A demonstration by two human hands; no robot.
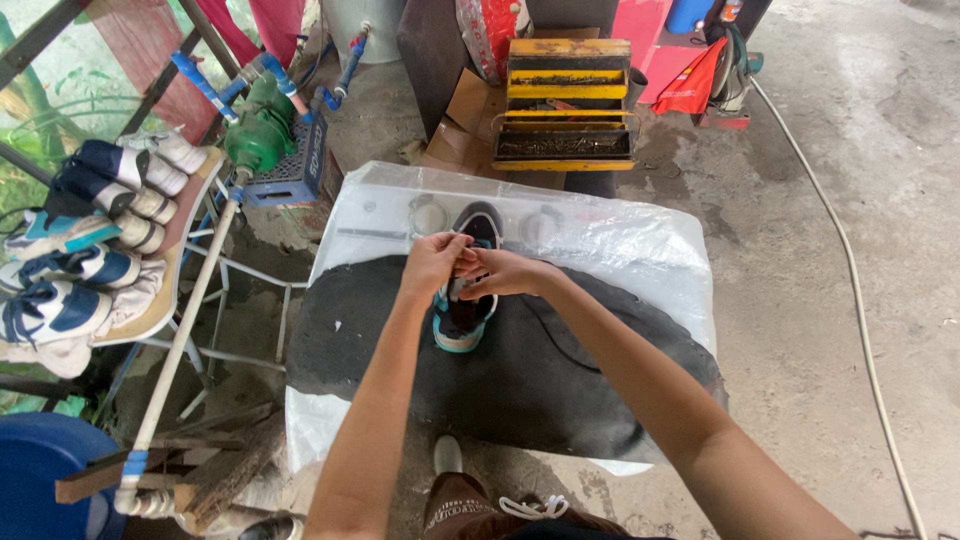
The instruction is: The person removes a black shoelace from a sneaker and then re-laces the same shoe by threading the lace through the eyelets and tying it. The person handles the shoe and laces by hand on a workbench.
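Hands [470,268] pinch laces on teal-soled sneaker [465,310].

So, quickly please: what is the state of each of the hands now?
Left hand: closed, pinching at the shoe.
Right hand: closed on the same shoe.

Matt dark cloth [520,380]; glossy plastic sheet [640,250]

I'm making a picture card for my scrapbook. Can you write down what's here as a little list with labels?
Place: outdoor work area with a concrete floor
Work surface: dark cloth over a plastic-wrapped white appliance
Left hand: pinching at the top of a shoe
Right hand: on the same shoe
Shoe: black with teal and white sole, lying on the cloth
Left side: more shoes piled on a chair
Behind: open yellow toolbox, green pump
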